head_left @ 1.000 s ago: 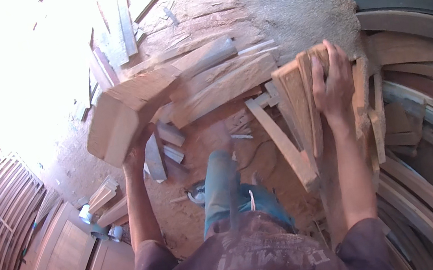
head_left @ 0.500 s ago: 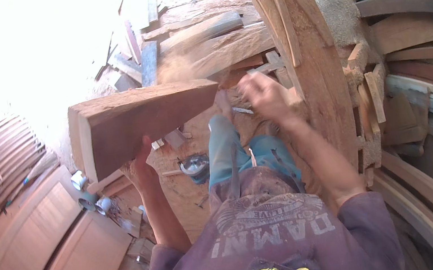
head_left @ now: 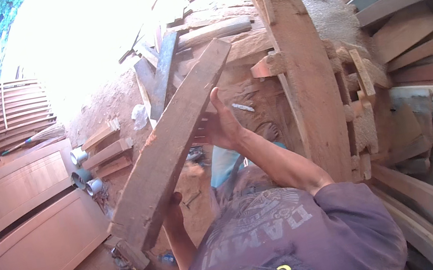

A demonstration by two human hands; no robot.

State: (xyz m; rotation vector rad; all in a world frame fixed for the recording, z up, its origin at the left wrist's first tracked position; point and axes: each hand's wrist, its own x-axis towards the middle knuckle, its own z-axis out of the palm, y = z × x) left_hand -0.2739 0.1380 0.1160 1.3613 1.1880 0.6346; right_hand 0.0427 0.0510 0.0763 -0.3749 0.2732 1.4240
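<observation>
— Both hands are closed on the long plank (head_left: 172, 142): the left hand (head_left: 172, 214) grips it near its lower end, fingers wrapped up over the edge, and the right hand (head_left: 220, 125) clasps it about midway, thumb sticking up past the far edge.

— How does the plank lie against those grips?

— Slanted. Its low end sits down by the left hand, close to the chest, and it climbs up and to the right, past the right hand, to a squared-off top end. It is held in the air between both hands, rough broad face toward the camera.

— What's biggest around it?

— The reddish panelled doors (head_left: 42, 221) lying flat at the left, with a slatted frame (head_left: 3, 110) beyond them. To the right of the right arm stands a long curved timber piece (head_left: 309, 91), with notched blocks along its side.

— And the smaller things?

— Loose boards (head_left: 160, 73) scattered on the sawdusty ground behind the plank's top end, short offcuts (head_left: 108, 153) beside the doors, and a few small tins (head_left: 83, 177) just next to those.
</observation>
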